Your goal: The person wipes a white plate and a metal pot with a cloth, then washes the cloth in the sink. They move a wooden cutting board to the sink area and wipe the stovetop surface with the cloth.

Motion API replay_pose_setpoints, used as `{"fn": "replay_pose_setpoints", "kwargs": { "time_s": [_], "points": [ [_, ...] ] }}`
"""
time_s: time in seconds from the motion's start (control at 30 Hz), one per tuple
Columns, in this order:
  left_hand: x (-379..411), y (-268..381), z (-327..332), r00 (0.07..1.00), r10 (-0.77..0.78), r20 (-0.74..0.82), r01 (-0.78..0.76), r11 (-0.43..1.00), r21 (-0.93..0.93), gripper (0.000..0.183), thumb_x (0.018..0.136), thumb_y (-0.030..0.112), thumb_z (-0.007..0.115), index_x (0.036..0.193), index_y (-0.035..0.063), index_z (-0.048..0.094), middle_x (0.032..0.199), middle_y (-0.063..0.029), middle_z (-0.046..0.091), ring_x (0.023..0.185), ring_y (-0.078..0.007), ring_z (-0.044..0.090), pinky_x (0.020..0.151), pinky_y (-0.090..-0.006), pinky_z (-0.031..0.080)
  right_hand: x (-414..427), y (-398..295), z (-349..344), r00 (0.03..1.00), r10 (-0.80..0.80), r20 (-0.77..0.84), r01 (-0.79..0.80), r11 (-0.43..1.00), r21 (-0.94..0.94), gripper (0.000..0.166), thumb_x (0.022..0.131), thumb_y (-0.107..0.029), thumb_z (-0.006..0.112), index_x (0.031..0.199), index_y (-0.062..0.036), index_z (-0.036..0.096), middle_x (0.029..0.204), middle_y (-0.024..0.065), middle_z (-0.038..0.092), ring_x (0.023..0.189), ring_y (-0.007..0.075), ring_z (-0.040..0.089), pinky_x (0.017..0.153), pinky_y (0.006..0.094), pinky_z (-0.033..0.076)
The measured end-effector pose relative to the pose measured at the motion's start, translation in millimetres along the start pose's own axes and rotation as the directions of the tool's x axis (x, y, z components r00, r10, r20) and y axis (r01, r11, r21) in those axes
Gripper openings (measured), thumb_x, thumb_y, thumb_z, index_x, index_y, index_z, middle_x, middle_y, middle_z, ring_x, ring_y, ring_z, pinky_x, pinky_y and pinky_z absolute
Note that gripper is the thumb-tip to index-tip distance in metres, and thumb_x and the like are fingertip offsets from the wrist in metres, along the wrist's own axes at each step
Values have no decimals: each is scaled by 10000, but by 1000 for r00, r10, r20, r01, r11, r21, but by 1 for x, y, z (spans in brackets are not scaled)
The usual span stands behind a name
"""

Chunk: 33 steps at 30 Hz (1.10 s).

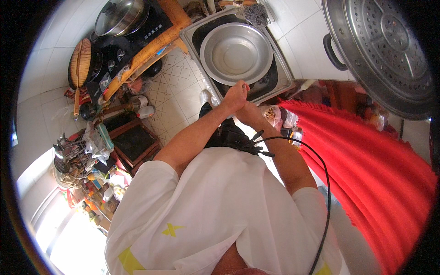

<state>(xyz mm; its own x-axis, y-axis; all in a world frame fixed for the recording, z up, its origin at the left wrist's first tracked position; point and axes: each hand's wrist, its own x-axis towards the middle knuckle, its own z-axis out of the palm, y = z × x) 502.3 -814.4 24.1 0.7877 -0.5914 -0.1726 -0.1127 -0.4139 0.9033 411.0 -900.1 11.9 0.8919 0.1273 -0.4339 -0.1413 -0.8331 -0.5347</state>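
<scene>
A round metal basin (237, 55) sits in the stainless-steel sink (288, 74) in front of me. Just at its near rim, my left hand (237, 94) is curled, with the fingers drawn in. My right hand (246, 110) lies against it, lower and closer to my body, and is partly covered by it. The two hands overlap, so anything held between them is hidden. Whether the left hand touches the basin's rim I cannot tell. A wire-mesh scourer (256, 14) rests at the sink's far right corner.
Left of the sink, a black cooktop (130, 44) carries a glass-lidded pot (118, 17) and a pan with a wooden lid (80, 63). A large metal steamer tray (381, 41) hangs at right, above a red curtain (361, 147). A black cable (325, 168) crosses my right arm.
</scene>
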Motion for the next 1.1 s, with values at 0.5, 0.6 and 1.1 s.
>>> {"fn": "replay_pose_setpoints", "kwargs": {
  "time_s": [0.5, 0.6, 1.1],
  "points": [
    [43, 18, -85, 971, -175, 164, 216, 935, -281, 494, 1046, 451, 323, 1210, 87, 613, 1022, -86, 657, 926, -166, 625, 796, -312, 513, -2, -3, -94, 981, 181, 74, -138, 373, 918, 441, 942, -416, 596, 1106, -6, 601, 884, 45, 618, 718, 148, 570, 625, 322, 494],
    [37, 68, -110, 963, -197, 186, 256, 889, -380, 493, 1042, 473, 328, 1225, 108, 605, 1047, -41, 640, 927, -154, 620, 765, -302, 528, -8, -5, -111, 968, 250, 30, -96, 255, 962, 409, 945, -404, 589, 1059, -12, 600, 792, 15, 572, 616, 124, 524, 548, 270, 454],
    [26, 154, -158, 984, -38, 173, 145, 733, -665, 493, 1026, 466, 392, 1274, 75, 560, 1061, -68, 635, 899, -161, 655, 668, -289, 562, -2, -23, -158, 975, 110, -192, 20, 819, 573, 411, 855, -261, 712, 1134, 16, 588, 970, 148, 663, 891, 225, 650, 798, 350, 514]
  ]
}}
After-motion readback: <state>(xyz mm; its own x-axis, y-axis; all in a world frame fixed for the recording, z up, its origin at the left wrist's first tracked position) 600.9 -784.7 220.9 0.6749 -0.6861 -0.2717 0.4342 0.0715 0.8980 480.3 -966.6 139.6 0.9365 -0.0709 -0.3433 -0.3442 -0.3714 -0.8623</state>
